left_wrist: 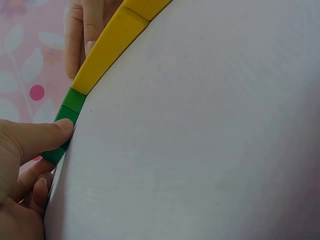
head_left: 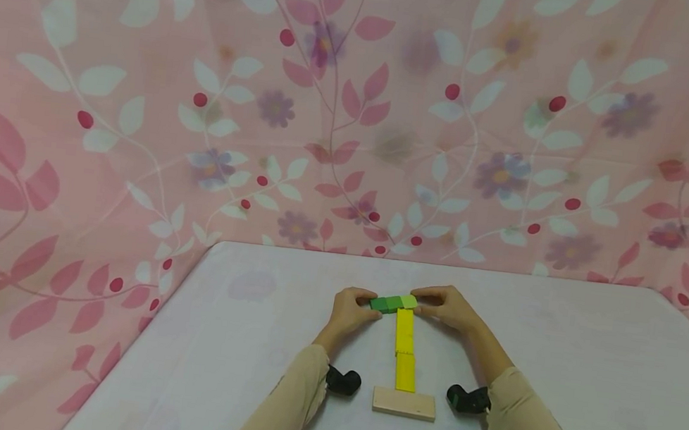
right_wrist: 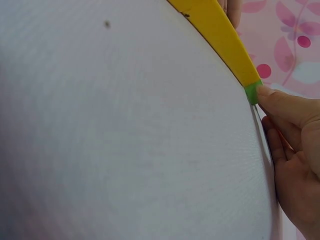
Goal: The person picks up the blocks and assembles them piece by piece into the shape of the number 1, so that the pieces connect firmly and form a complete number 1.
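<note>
A short row of green blocks [head_left: 387, 304] lies across the far end of two yellow blocks [head_left: 405, 332] placed end to end. My left hand [head_left: 349, 312] pinches the darker green block [left_wrist: 54, 153] at the row's left end, thumb on the near side and fingers beyond. At the right end, my right hand [head_left: 451, 308] holds the light green block [right_wrist: 252, 93] between thumb and fingers. The thumb hides part of that block in the right wrist view. A plain wooden block [head_left: 404, 404] lies crosswise at the near end of the yellow ones.
The blocks lie on a white-covered table [head_left: 237, 373]. Behind it hangs a pink floral cloth [head_left: 353, 138]. Dark wrist devices [head_left: 343, 381] protrude inward from both sleeves, on either side of the yellow blocks.
</note>
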`<state>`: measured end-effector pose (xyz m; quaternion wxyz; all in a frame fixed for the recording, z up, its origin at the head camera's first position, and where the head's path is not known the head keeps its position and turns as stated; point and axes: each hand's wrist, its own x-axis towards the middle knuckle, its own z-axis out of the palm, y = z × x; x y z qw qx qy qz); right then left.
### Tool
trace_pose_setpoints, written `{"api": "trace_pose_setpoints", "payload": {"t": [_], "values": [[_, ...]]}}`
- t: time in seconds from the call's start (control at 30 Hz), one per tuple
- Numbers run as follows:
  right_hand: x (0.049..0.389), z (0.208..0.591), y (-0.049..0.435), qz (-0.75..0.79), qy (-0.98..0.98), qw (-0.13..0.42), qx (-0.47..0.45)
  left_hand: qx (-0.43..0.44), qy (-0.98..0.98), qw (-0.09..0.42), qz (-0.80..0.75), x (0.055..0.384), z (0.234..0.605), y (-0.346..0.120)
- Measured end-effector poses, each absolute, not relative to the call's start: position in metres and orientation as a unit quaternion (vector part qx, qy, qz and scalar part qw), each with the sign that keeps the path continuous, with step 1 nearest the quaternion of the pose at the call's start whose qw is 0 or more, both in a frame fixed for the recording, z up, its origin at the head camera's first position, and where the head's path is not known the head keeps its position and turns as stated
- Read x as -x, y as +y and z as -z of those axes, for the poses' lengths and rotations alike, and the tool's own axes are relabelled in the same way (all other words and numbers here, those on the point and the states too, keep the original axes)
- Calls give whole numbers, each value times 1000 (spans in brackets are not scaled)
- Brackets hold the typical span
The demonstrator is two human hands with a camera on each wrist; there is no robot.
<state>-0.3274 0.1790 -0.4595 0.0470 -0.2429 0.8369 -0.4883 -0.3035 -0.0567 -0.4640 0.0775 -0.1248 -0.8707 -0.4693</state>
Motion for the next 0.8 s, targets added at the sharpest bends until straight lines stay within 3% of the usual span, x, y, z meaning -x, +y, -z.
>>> {"api": "trace_pose_setpoints", "payload": {"t": [0.8], "values": [[328,463,179,491,837,40,237,160,-857,104,478,303,469,-66]]}}
